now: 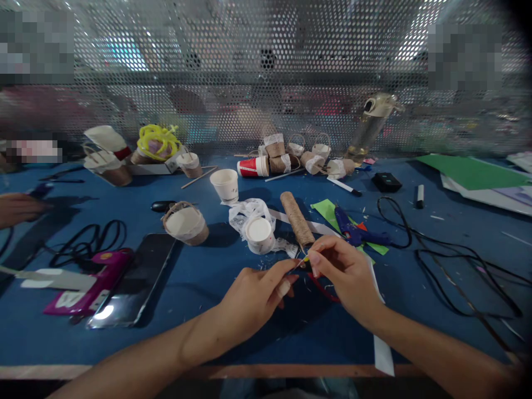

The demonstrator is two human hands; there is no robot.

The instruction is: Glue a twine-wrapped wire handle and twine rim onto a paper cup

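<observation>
Just above the table, my left hand (253, 299) and my right hand (347, 271) meet, fingertips close together. Both are closed in a pinch on a thin strand (300, 262) with a small yellow bit near my right fingertips; its exact kind is too small to tell. A pale patch shows at my left fingers. Under my right hand lies a red-handled tool (322, 287), partly hidden. A roll of brown twine (296, 219) lies just beyond the fingertips. Farther left are a small white paper cup (260, 235) and white lace ribbon (243, 213).
A blue glue gun (353, 227) rests on green paper to the right, its cable trailing. At left lie a phone (135, 280), a purple glue gun (93, 282) and a twine-wrapped cup (187, 224). Another person's hand (20, 210) is at far left. Several small baskets stand behind.
</observation>
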